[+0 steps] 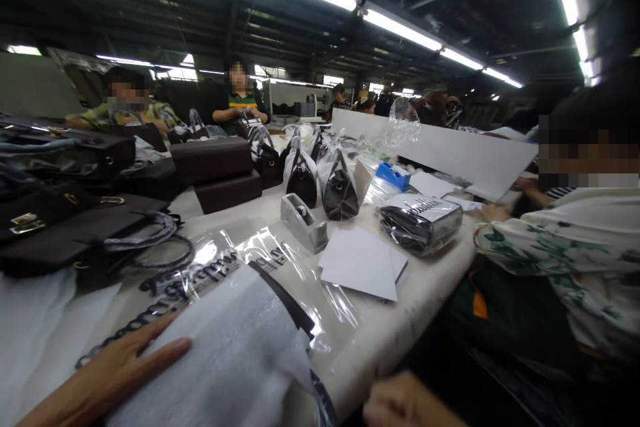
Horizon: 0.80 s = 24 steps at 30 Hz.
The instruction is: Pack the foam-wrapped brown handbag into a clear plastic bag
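My left hand [133,360] rests with thumb and fingers apart on the left edge of a white tissue-like sheet [215,347]. That sheet covers a dark item, whose dark edge [283,297] shows along the right. A dark strap [323,400] hangs near the table's front edge. My right hand [400,400] is at the bottom, right of the strap, blurred, with its fingers curled; what they hold, if anything, is hidden. Clear printed plastic bags [200,267] lie flat beyond the sheet.
Dark handbags [85,227] crowd the left side. A tape dispenser [303,221], white cards [363,263] and a plastic-wrapped bag [423,223] lie ahead on the table [395,327]. A person in a floral top [550,247] is close at right; others work at the back.
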### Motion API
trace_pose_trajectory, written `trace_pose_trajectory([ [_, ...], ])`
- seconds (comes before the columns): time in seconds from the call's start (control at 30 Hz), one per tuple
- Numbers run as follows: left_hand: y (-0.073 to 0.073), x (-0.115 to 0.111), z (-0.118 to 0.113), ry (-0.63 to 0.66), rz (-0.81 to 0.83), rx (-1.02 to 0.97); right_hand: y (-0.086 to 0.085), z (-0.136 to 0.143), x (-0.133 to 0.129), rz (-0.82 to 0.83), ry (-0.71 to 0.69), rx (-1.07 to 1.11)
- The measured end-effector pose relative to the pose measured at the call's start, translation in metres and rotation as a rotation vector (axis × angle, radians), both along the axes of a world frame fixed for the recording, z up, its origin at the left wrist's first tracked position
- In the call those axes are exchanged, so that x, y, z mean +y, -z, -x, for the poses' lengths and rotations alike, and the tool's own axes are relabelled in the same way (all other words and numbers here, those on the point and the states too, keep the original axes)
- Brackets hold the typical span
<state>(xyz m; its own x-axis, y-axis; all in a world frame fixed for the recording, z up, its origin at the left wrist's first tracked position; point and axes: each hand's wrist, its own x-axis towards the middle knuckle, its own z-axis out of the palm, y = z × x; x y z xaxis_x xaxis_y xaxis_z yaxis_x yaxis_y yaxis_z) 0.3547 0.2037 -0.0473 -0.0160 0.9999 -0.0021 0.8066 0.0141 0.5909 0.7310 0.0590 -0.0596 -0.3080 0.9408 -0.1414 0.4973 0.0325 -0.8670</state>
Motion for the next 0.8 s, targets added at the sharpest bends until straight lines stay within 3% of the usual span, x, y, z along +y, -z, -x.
trace_pose_trajectory([
  [0.03, -0.004, 0.0, 0.001, 0.008, 0.015, 0.024, 0.005, -0.02, 0.017, -0.04, 0.072, -0.079],
  [0.07, -0.008, 0.001, 0.002, 0.023, 0.042, 0.039, 0.012, -0.04, 0.036, -0.202, 0.265, -0.314],
  [0.1, -0.012, 0.0, 0.003, 0.043, 0.082, 0.044, 0.021, -0.056, 0.055, -0.374, 0.318, -0.506],
  [0.2, -0.023, -0.007, 0.003, 0.061, 0.151, 0.042, 0.057, -0.087, 0.101, -0.69, 0.242, -0.869],
  [0.3, -0.026, -0.021, 0.003, 0.043, 0.039, 0.041, 0.085, -0.095, 0.119, -0.757, 0.128, -0.915],
  [0.37, -0.027, -0.033, 0.001, 0.014, -0.042, 0.021, 0.088, -0.1, 0.12, -0.794, 0.117, -0.916],
  [0.47, -0.032, -0.05, -0.01, -0.081, -0.12, -0.054, 0.067, -0.112, 0.116, -0.867, 0.225, -0.956],
  [0.57, -0.043, -0.066, -0.033, -0.173, -0.139, -0.241, 0.018, -0.11, 0.109, -1.058, 0.484, -0.996],
  [0.6, -0.048, -0.07, -0.042, -0.177, -0.122, -0.344, 0.0, -0.102, 0.107, -1.198, 0.567, -0.991],
  [0.63, -0.053, -0.074, -0.05, -0.161, -0.083, -0.468, -0.018, -0.089, 0.104, -1.348, 0.554, -0.952],
  [0.7, -0.064, -0.081, -0.063, -0.142, 0.028, -0.792, -0.049, -0.054, 0.097, -1.529, 0.335, -0.736],
  [0.8, -0.073, -0.092, -0.071, -0.184, 0.127, -1.251, -0.07, 0.008, 0.087, -1.506, -0.324, -0.475],
])
